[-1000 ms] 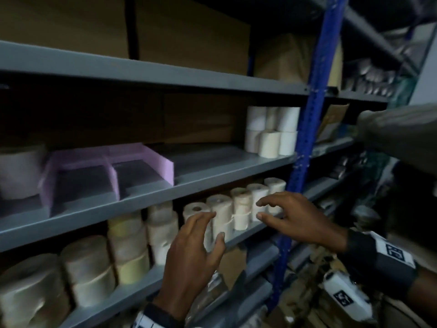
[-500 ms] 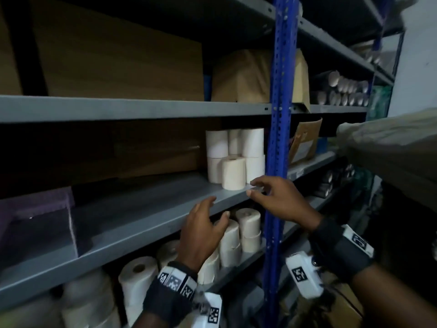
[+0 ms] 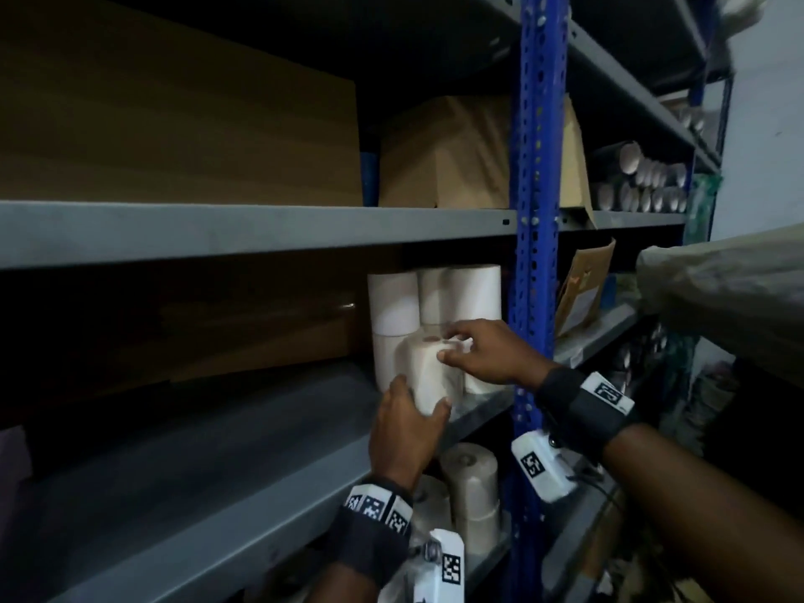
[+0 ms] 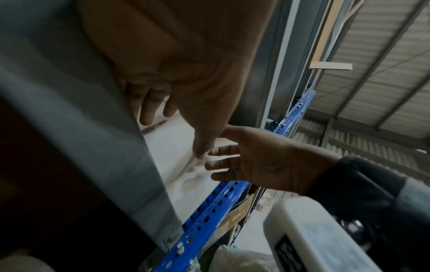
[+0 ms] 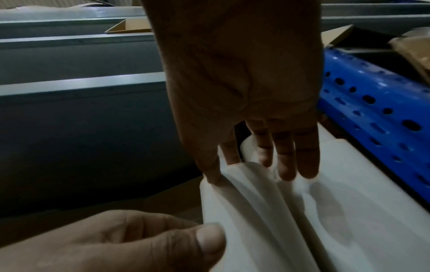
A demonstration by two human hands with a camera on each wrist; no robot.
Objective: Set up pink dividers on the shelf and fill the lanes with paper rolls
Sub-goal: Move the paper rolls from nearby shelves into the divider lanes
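Note:
A white paper roll (image 3: 428, 367) stands at the front of a stack of white rolls (image 3: 472, 293) on the grey middle shelf (image 3: 217, 450), beside the blue post. My left hand (image 3: 420, 396) grips its lower part, thumb on the right side and fingers round the left. My right hand (image 3: 450, 346) holds its top, fingers over the end and thumb on the side. The right wrist view shows those fingers (image 5: 286, 162) on the white rolls (image 5: 267, 211). A dim corner of the pink divider (image 3: 13, 454) shows at the far left of the shelf.
The blue perforated upright (image 3: 533, 254) stands just right of the stack. Cardboard boxes (image 3: 174, 124) and a brown parcel (image 3: 443, 158) fill the shelf above. More rolls (image 3: 472, 485) stand on the shelf below. A grey covered bundle (image 3: 731, 293) juts in at the right.
The view has swung right, away from the pink divider. Both hands rose from the lower shelf's rolls to the middle shelf and took hold of the front roll.

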